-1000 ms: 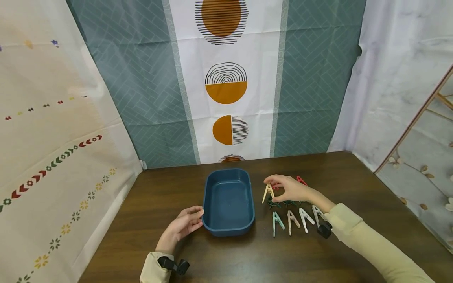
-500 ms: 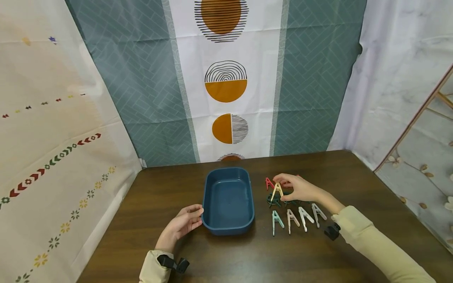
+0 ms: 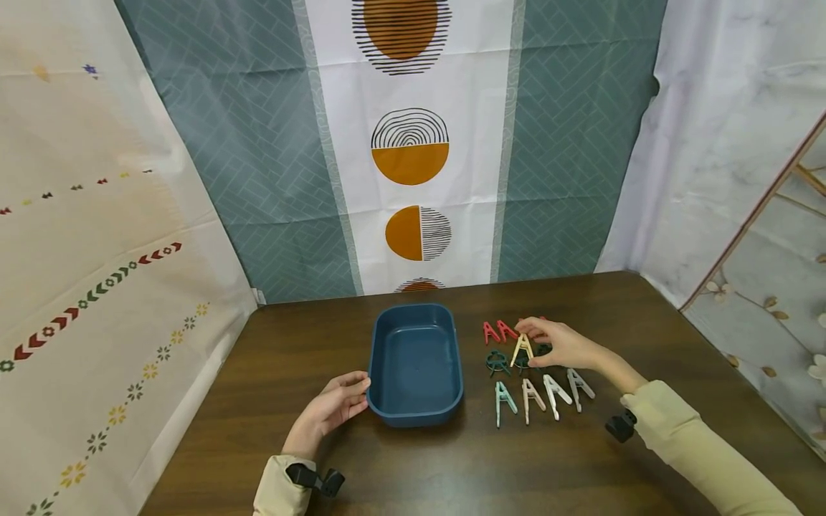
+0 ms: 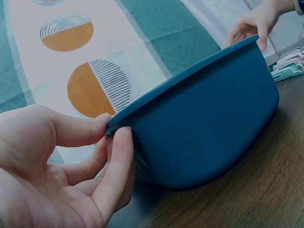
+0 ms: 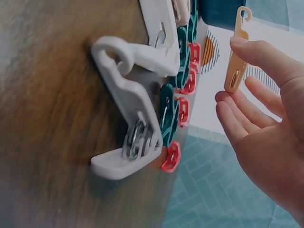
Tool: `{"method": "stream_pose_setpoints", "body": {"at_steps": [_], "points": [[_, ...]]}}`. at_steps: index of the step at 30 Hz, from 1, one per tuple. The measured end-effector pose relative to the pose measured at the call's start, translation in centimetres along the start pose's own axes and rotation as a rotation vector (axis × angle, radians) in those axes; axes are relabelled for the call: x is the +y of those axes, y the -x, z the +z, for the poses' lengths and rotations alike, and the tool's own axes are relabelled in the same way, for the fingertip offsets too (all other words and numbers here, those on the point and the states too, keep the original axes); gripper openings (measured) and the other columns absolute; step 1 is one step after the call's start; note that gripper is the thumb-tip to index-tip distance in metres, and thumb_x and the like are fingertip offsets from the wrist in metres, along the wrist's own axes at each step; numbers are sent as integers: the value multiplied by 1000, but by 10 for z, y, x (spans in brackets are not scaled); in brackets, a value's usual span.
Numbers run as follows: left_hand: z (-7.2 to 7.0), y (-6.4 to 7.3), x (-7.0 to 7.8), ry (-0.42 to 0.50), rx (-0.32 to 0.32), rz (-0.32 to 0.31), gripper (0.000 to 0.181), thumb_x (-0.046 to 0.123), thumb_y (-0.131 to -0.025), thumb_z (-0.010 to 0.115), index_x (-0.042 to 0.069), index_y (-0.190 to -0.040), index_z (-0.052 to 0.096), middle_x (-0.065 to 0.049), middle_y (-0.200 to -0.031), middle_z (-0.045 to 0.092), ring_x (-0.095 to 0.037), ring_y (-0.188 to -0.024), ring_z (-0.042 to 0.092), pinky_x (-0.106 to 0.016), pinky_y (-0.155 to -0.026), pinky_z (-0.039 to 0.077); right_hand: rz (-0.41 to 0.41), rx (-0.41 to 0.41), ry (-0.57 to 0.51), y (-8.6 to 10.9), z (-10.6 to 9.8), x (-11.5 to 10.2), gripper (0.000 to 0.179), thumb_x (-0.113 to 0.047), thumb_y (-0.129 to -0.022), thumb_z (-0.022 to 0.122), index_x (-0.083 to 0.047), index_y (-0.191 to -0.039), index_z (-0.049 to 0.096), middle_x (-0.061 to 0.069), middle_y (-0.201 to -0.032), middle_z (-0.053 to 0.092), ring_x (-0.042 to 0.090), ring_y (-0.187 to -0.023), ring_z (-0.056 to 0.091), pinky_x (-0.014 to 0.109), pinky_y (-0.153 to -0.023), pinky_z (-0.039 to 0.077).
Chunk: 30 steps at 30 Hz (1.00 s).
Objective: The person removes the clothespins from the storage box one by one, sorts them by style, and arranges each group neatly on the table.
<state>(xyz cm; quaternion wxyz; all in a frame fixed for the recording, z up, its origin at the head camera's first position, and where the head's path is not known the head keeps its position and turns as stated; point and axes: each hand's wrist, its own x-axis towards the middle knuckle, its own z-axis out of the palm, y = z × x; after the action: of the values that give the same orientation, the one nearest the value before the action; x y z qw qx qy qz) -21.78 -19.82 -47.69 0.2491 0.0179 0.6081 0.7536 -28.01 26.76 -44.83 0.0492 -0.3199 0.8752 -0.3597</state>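
My left hand [image 3: 335, 405] holds the left rim of a blue plastic basin [image 3: 416, 421]; the left wrist view has thumb and fingers pinching the rim edge [image 4: 185, 78]. In my right hand [image 3: 564, 345], a yellow clothespin [image 5: 235, 69] is pinched between thumb and fingertips. It hangs over the row of dark green clips [image 3: 497, 362], its legs pointing down in the head view. Behind lie red clothespins [image 3: 490, 332], partly hidden by that hand. Nearer me, a front row has a mint clothespin [image 3: 505, 403], a beige one [image 3: 533, 400], a white one [image 3: 557, 395] and a grey one [image 3: 579, 389].
The dark wooden table [image 3: 426, 473] carries the basin at its middle and the clothespins to the right. A patterned cloth [image 3: 413, 236] hangs behind the back edge. Patterned fabric also hangs at both sides.
My right hand has moved right with the yellow clothespin, from near the left end of the green row to over its middle. More red clothespins show behind. My left hand stays on the basin.
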Motion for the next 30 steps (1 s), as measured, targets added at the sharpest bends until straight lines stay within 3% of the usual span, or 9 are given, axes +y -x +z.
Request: {"method": "stream_pose_setpoints", "body": {"at_steps": [17,30], "points": [[-3,-2,-3,-13,27,-7,17,14,-99,55,9,-114,50,5,-84,64,-5,-75,64,-18,-74,55,76,-15,-8,21,-13,15,67,-10,-81,77,3,-137,42,26,-137,48,41,-120,52,50,-99,46],[-2,-1,-3,-16,-7,7,17,15,-99,54,9,-114,51,5,-85,65,-5,-77,64,-18,-75,55,106,-32,-35,42,-26,25,67,-13,-81,77,5,-135,43,29,-134,48,45,-119,52,51,-97,47]]}}
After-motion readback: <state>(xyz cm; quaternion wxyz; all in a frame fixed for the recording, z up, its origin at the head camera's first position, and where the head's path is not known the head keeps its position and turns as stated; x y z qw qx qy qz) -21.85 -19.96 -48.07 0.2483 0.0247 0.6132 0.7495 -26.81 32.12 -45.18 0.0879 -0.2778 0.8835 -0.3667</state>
